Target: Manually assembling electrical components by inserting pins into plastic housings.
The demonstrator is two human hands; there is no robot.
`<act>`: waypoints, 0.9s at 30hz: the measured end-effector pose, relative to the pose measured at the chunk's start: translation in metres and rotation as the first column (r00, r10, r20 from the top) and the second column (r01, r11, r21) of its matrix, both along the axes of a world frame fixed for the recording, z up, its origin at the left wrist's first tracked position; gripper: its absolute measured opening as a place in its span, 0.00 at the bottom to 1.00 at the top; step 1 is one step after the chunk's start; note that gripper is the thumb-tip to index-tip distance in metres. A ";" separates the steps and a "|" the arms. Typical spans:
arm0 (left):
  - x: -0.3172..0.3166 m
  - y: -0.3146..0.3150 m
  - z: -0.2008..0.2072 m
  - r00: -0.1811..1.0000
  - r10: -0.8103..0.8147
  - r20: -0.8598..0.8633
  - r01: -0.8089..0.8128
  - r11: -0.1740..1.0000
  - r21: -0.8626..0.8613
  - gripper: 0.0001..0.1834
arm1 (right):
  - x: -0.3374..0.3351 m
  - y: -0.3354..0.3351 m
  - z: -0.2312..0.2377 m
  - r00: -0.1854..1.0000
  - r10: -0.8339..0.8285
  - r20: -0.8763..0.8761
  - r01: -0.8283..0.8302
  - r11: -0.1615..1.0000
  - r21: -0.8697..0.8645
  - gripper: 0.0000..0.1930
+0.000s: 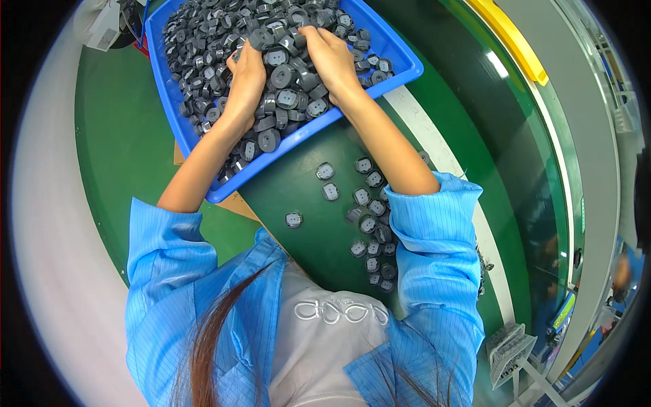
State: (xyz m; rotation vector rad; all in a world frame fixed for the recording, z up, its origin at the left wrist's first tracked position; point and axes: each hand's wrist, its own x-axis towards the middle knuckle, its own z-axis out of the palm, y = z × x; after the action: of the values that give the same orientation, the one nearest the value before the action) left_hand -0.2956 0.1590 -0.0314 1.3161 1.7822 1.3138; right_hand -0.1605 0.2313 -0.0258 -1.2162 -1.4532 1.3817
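A blue plastic tray at the far side is heaped with small round dark grey plastic parts, some showing a lighter grey face with slots. Both my hands are inside it, facing each other. My left hand presses against the heap from the left, its fingers curled and partly hidden. From the right, my right hand curls its fingers over several parts. A cluster of parts lies between the two hands. Nearer me, a loose group of the same parts lies beside my right forearm, and a single part sits apart.
The tray overhangs a dark green tabletop, with a cardboard edge under its near corner. A white strip runs along the right. Farther right are a yellow bar and a white rack. A white device stands at the far left.
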 end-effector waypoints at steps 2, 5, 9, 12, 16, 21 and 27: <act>0.005 0.003 0.001 1.000 -0.013 0.012 0.012 0.999 0.044 0.31 | -0.004 0.001 -0.004 0.996 -0.022 -0.084 0.020 1.000 -0.019 0.35; 0.012 0.006 0.003 0.995 0.099 0.033 -0.099 0.995 0.005 0.31 | -0.008 -0.003 0.003 0.972 -0.046 -0.228 0.024 0.995 -0.098 0.34; 0.010 0.015 -0.004 0.993 0.096 0.065 -0.099 0.994 0.045 0.30 | -0.014 -0.002 0.007 0.960 -0.084 -0.265 0.069 0.995 -0.068 0.19; 0.035 0.010 0.016 0.975 0.188 0.121 -0.194 0.980 0.041 0.29 | -0.019 0.005 -0.002 0.961 -0.228 -0.159 0.240 0.969 0.060 0.27; 0.032 0.007 0.017 0.990 0.133 0.038 -0.137 0.979 0.150 0.28 | -0.005 -0.015 0.032 0.954 -0.127 -0.271 0.154 0.984 0.083 0.25; 0.025 0.021 0.008 0.996 0.073 -0.046 -0.063 0.982 0.178 0.27 | -0.003 -0.009 0.031 0.945 -0.177 -0.275 0.240 0.947 0.215 0.22; 0.034 0.019 0.018 0.998 0.010 -0.063 0.003 0.977 0.212 0.29 | 0.010 -0.020 0.048 0.928 -0.131 -0.349 0.210 0.958 0.196 0.18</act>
State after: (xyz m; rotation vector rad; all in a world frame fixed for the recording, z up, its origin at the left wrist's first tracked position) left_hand -0.2620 0.1785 -0.0137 1.4843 1.7241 1.5140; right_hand -0.1502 0.2118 0.0220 -0.8879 -1.1994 1.1935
